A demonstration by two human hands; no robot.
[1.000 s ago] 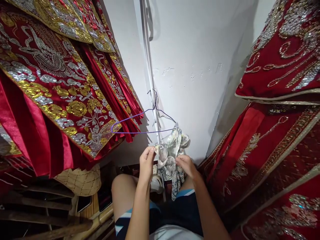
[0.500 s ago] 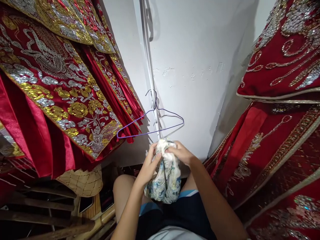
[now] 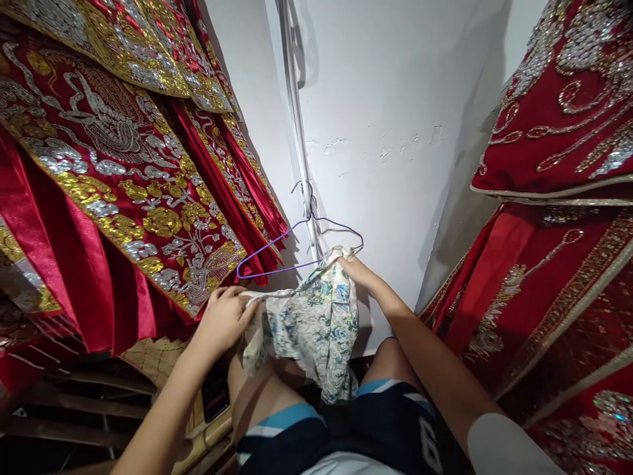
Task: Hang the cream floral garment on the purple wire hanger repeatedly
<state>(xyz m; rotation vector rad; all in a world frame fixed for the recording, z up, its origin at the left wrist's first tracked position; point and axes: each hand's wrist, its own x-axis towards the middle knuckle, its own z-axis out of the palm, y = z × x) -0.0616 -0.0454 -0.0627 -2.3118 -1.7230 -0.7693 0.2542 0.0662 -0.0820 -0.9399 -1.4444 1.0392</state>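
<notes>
The two hands are wide apart, and each one has a grip on the same flowery cloth (image 3: 309, 323). The left hand (image 3: 227, 313) pinches one end of it. The right hand (image 3: 353, 272) pinches the other end, a bit higher up. The cloth is pulled out between the two hands, so its top edge slopes down from the right hand to the left hand. The rest of it hangs below the hands, in front of the person's legs (image 3: 267, 399). It is white with blue and green flowers, and it has folds near the right hand.

Just above the hands is a thin purple hanger (image 3: 273, 243). Its hook is up on a white pole (image 3: 297, 125). One corner of the hanger is right by the right hand, and the cloth covers part of the bottom bar there. I cannot tell if the cloth is hooked on it.

Above and to the left of the left hand hangs a red dress (image 3: 163, 221) with shiny gold and silver bits. More red clothes (image 3: 544, 264) with beads are well off to the right of the right hand. Behind the hanger is a pale wall (image 3: 380, 86). Under the left hand is a dark flat thing (image 3: 215, 396).
</notes>
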